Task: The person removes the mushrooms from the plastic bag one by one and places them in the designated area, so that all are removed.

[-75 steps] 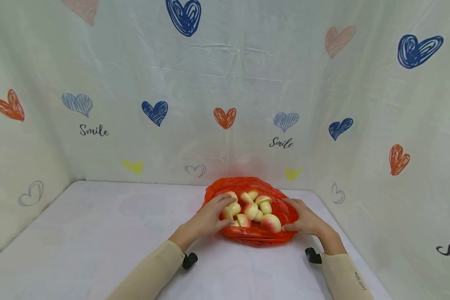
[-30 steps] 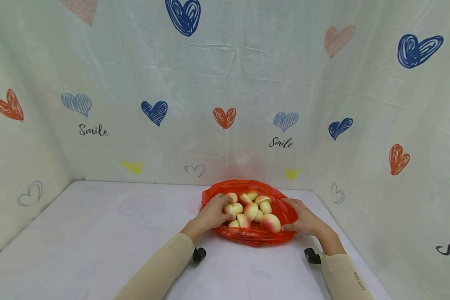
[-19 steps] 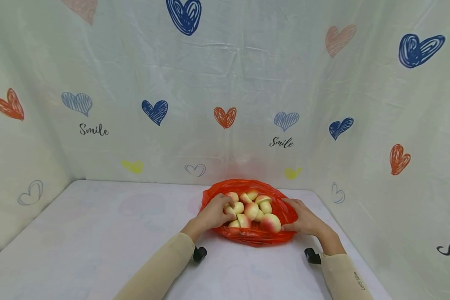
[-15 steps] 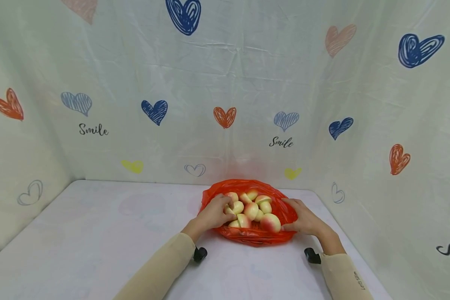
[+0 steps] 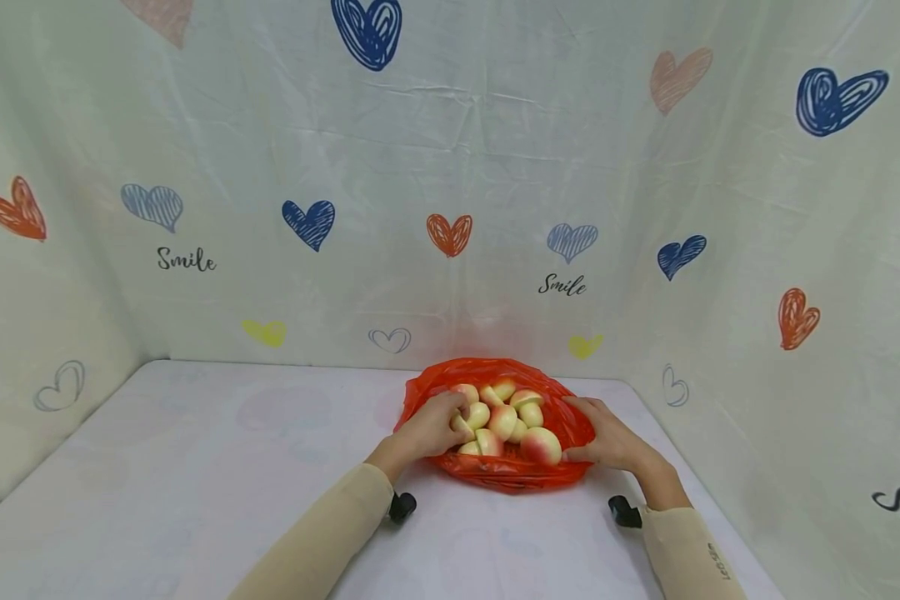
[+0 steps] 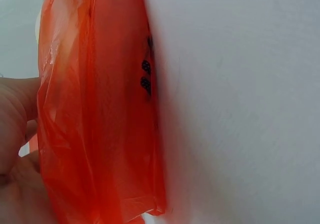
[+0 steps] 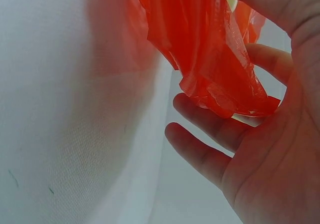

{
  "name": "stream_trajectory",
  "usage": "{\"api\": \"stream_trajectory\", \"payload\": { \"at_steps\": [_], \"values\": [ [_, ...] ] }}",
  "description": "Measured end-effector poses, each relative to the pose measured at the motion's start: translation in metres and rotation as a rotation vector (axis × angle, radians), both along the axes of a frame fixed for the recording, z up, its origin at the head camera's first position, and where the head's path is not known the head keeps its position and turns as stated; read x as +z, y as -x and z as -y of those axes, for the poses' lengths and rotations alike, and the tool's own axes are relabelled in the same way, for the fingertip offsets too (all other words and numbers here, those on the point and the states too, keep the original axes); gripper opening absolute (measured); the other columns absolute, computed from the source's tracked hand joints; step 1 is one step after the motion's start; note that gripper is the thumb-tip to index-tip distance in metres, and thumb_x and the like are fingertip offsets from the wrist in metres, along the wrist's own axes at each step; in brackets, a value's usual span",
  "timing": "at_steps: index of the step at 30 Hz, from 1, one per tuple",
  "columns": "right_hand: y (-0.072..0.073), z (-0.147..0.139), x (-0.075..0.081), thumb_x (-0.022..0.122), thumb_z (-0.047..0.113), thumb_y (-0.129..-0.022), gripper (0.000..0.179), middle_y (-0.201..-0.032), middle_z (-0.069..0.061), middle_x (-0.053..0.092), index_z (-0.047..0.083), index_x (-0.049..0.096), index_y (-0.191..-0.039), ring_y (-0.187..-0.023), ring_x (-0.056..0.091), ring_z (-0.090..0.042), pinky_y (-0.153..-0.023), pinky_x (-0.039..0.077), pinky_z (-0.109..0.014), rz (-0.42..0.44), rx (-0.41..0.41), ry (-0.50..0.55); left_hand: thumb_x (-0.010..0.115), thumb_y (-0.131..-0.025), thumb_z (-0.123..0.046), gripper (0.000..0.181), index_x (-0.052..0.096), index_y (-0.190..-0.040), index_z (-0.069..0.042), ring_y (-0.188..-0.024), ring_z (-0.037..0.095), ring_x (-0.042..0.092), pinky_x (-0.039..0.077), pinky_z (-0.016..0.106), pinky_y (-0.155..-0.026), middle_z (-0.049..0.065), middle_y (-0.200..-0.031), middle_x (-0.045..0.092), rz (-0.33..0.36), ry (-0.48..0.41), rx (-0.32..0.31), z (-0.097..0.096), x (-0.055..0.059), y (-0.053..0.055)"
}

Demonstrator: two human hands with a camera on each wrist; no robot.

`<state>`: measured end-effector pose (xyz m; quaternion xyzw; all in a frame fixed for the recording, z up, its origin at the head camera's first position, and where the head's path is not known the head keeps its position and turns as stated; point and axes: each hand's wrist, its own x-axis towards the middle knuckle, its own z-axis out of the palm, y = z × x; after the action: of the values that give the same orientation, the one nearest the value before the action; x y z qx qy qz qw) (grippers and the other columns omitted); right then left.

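A red plastic bag point(image 5: 495, 477) lies with its mouth spread wide on the table, holding several cream mushrooms with pink-tinged caps point(image 5: 502, 422). My left hand point(image 5: 429, 425) reaches over the bag's left rim, fingers and thumb curled round a mushroom point(image 5: 461, 427) at the left side of the pile. In the left wrist view the bag's wall hides most of that grip. At the right rim my right hand point(image 5: 613, 437) has its fingers spread. Its thumb lies beside the large front mushroom point(image 5: 541, 447). In the right wrist view its fairly straight fingers point(image 7: 205, 154) touch the bag's hanging edge.
The white table point(image 5: 217, 467) extends around the bag. Behind and on both sides hangs a pale curtain point(image 5: 390, 150) printed with hearts. Black wrist cameras point(image 5: 402, 507) stick out below both sleeves.
Since the oldest frame, my left hand has moved rightward into the bag and curled round a mushroom. That mushroom has lately shifted slightly right. My right hand stays in place.
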<state>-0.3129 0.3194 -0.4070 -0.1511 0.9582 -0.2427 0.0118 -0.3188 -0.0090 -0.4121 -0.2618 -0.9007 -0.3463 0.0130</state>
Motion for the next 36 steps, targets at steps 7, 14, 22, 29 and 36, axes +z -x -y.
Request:
{"api": "stream_trajectory", "payload": {
  "at_steps": [7, 14, 22, 29, 36],
  "values": [
    [-0.0006, 0.0006, -0.0005, 0.081, 0.048, -0.069, 0.096, -0.144, -0.018, 0.030, 0.015, 0.035, -0.146, -0.127, 0.036, -0.041, -0.091, 0.043, -0.060, -0.001, 0.001, 0.007, 0.073, -0.082, -0.009, 0.026, 0.051, -0.094, -0.014, -0.082, 0.014, 0.051, 0.047, 0.022, -0.070, -0.001, -0.086, 0.050, 0.021, 0.017, -0.017, -0.0003, -0.0009, 0.0011],
    [0.0005, 0.0000, -0.0007, 0.081, 0.047, -0.069, 0.095, -0.144, -0.018, 0.030, 0.015, 0.035, -0.146, -0.127, 0.036, -0.040, -0.092, 0.043, -0.060, -0.001, 0.001, 0.008, 0.072, -0.083, -0.013, 0.047, 0.049, -0.124, -0.014, -0.106, 0.017, 0.052, 0.044, 0.034, -0.097, 0.001, -0.117, 0.055, -0.010, 0.039, -0.043, 0.0007, -0.0022, 0.0030],
    [0.0011, -0.0001, -0.0017, 0.081, 0.046, -0.069, 0.094, -0.144, -0.018, 0.031, 0.015, 0.035, -0.146, -0.126, 0.037, -0.040, -0.092, 0.043, -0.059, -0.001, -0.004, 0.005, 0.070, -0.083, -0.014, 0.066, 0.044, -0.143, -0.019, -0.114, 0.021, 0.046, 0.043, 0.038, -0.099, 0.006, -0.129, 0.050, -0.017, 0.104, -0.090, 0.0036, 0.0010, -0.0001],
    [0.0013, 0.0003, -0.0022, 0.081, 0.048, -0.068, 0.096, -0.143, -0.018, 0.032, 0.014, 0.036, -0.145, -0.126, 0.037, -0.039, -0.092, 0.043, -0.059, -0.002, -0.007, 0.003, 0.073, -0.082, -0.017, 0.061, 0.049, -0.138, -0.020, -0.108, 0.019, 0.045, 0.046, 0.035, -0.093, 0.006, -0.122, 0.048, 0.025, 0.087, -0.079, 0.0048, 0.0030, -0.0021],
    [0.0012, 0.0005, -0.0021, 0.080, 0.050, -0.068, 0.096, -0.143, -0.018, 0.032, 0.015, 0.036, -0.146, -0.127, 0.037, -0.039, -0.092, 0.043, -0.059, -0.003, -0.010, 0.001, 0.075, -0.081, -0.022, 0.060, 0.048, -0.134, -0.016, -0.108, 0.018, 0.048, 0.044, 0.035, -0.095, 0.004, -0.121, 0.052, 0.027, 0.069, -0.068, 0.0056, 0.0049, -0.0014]
  ]
}}
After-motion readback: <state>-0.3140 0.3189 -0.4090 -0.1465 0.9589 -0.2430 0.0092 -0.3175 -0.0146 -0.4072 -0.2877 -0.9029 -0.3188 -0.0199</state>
